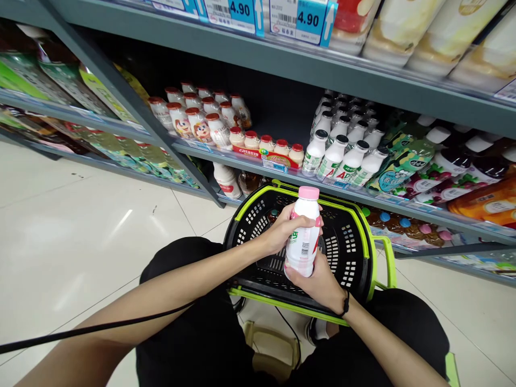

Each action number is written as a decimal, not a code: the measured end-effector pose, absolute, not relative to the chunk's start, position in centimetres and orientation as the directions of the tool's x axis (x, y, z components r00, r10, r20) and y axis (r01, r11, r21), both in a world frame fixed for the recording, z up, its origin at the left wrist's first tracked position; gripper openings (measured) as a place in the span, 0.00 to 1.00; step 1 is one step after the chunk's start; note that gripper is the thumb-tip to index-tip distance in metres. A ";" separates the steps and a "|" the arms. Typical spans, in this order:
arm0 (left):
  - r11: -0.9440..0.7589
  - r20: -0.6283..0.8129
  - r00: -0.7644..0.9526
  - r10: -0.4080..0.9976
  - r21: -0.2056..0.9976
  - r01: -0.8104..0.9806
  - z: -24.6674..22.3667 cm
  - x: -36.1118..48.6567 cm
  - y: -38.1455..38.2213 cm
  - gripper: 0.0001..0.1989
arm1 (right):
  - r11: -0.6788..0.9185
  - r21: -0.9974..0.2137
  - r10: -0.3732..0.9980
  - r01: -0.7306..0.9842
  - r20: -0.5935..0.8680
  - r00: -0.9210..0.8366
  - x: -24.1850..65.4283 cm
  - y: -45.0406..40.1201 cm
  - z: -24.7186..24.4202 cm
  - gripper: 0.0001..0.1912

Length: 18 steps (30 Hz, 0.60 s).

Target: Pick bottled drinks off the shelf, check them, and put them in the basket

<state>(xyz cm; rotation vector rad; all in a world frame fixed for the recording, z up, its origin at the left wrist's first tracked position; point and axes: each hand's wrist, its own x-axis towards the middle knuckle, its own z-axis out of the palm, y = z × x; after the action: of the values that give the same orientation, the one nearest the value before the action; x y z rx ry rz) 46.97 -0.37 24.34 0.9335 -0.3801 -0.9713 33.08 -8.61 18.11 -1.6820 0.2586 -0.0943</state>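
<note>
Both my hands hold one white milk drink bottle (pixel 305 236) with a pink cap, green lettering and a barcode on its label. It is tilted slightly and held above the shopping basket (pixel 296 188), which is black with lime-green rims. My left hand (pixel 287 228) grips the bottle's upper left side, thumb across the label. My right hand (pixel 320 282) is closed around its lower right part, thumb near the base; some of its fingers are hidden behind the bottle. Inside the basket, a small bottle with a dark top (pixel 273 216) shows at the left.
Ahead, a grey shelf (pixel 250 70) carries red-capped drink bottles (pixel 201 121), a red multipack (pixel 266 148), black-capped white bottles (pixel 332 156) and larger juice bottles (pixel 455 161). Price tags (pixel 300 19) line the upper edge. A dark cord (pixel 100 326) crosses my left forearm. My knees flank the basket.
</note>
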 end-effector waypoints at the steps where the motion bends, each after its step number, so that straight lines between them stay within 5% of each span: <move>1: 0.233 -0.115 0.539 -0.835 0.812 0.535 24.3 47.0 -0.4 0.26 | -0.106 -0.988 -0.226 -0.111 -0.085 0.970 33.1 -8.6 18.1 0.19; 18: 0.227 -0.122 0.533 -0.838 0.809 0.542 24.3 47.0 -0.3 0.26 | -0.125 -0.988 -0.231 -0.093 -0.062 0.971 33.0 -8.6 17.8 0.18</move>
<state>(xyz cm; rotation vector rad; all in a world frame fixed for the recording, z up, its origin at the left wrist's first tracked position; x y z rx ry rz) 47.02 -0.30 24.29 0.9287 -0.3757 -0.9814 33.01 -8.62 17.77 -1.6982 0.2455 -0.1206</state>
